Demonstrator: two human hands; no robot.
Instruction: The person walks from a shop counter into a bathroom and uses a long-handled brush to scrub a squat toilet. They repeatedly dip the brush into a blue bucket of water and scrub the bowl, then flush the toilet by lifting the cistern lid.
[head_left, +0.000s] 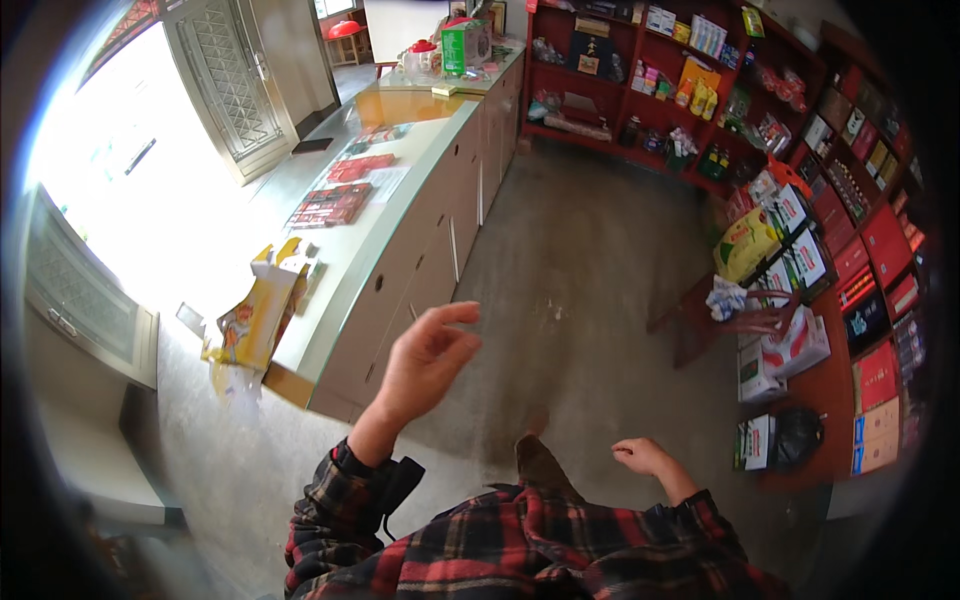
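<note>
My left hand (428, 362) is raised in the middle of the view, beside the front of the long glass-topped counter (360, 322). Its fingers are loosely bent, with a gap between them and the thumb, and it holds nothing. Low at the right, my right hand (645, 457) hangs over the floor with its fingers curled in; nothing shows in it. Neither hand touches anything. On the near end of the counter stands a yellow torn-open carton (255, 315). Red flat packs (333, 205) lie farther along the glass.
Grey floor (560, 260) runs between the counter and red shelves (620, 80) at the back. At right are a wooden chair (755, 320), stacked boxes (795, 345) and a black bag (798, 437). A door (230, 85) stands open at the left. A green box (466, 48) tops the far counter.
</note>
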